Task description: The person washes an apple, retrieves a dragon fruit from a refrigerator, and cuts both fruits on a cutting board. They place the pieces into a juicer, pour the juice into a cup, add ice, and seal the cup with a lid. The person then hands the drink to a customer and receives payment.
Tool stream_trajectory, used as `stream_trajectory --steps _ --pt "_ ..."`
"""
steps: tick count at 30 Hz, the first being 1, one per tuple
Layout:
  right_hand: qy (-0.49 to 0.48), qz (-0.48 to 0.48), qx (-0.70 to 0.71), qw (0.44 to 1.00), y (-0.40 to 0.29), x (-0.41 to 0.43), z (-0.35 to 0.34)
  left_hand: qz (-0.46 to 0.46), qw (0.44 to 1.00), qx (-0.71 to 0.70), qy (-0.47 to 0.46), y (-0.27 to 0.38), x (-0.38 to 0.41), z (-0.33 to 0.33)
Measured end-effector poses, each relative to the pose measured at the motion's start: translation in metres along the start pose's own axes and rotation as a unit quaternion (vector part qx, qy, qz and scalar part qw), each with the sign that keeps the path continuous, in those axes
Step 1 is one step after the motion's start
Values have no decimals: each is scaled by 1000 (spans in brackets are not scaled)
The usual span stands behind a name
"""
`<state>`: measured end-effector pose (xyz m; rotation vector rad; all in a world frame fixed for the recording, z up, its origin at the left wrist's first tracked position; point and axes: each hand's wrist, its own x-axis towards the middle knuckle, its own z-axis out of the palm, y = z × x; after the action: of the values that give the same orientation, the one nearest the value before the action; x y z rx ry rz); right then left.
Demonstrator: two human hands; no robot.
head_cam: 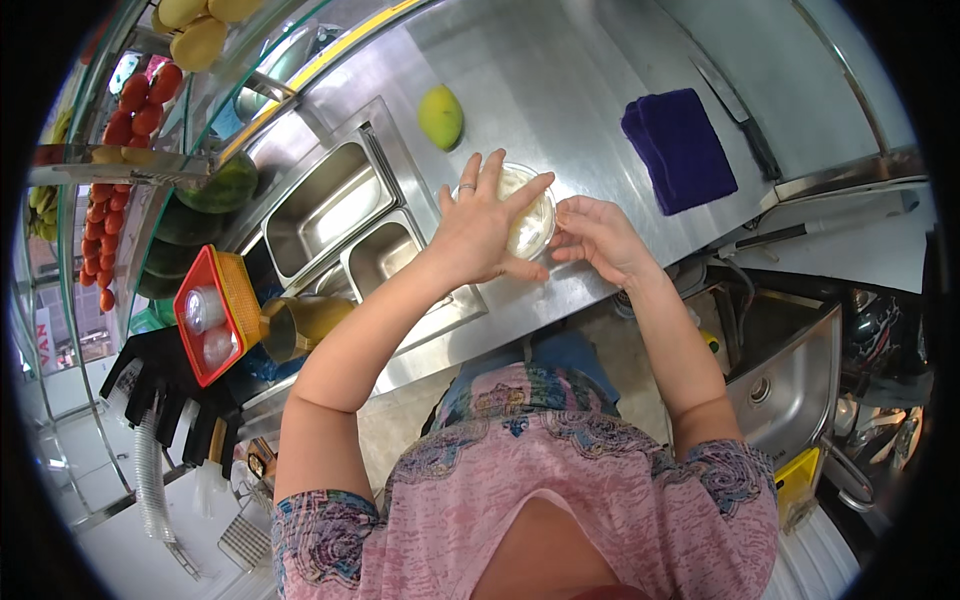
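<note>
A round clear plastic container (534, 227) with pale, creamy-looking contents sits on the stainless steel counter (547, 90) before me. Over its left side my left hand (480, 225) is laid palm down, fingers spread wide, a ring on one finger. My right hand (600, 238) is at the container's right rim, fingers half bent and nothing seen between them. Whether its fingertips touch the rim is hard to tell. Just beyond my left hand lies a green-yellow mango (441, 117). The container's left part is hidden under my left hand.
A folded purple cloth (681, 151) and a knife (739, 120) lie to the right. Steel pans (330, 206) are set into the counter at left, near a red-and-yellow basket (225, 300) of plastic cups. Watermelons (217, 184) stand behind glass. A sink (787, 382) is low at right.
</note>
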<state>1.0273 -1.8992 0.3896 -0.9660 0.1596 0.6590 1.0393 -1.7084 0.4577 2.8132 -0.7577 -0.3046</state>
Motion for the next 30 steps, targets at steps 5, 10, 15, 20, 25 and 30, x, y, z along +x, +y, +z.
stream_trajectory --steps 5,10,15,20,25,30 --pt "-23 6 5 1000 4 10 -3 -14 999 -22 38 3 1 9" --pt "-67 -29 202 977 30 24 0 -19 1000 -9 19 8 6 4" --pt "-22 -53 207 977 35 5 7 -25 999 -20 26 6 4 4" --pt "21 -34 49 998 27 -10 14 -50 998 -21 26 7 4 6" --pt "-39 -81 226 970 54 5 13 -42 998 -27 34 7 3 7" --pt "-29 -71 243 967 59 -2 13 -45 998 -20 37 6 1 6"
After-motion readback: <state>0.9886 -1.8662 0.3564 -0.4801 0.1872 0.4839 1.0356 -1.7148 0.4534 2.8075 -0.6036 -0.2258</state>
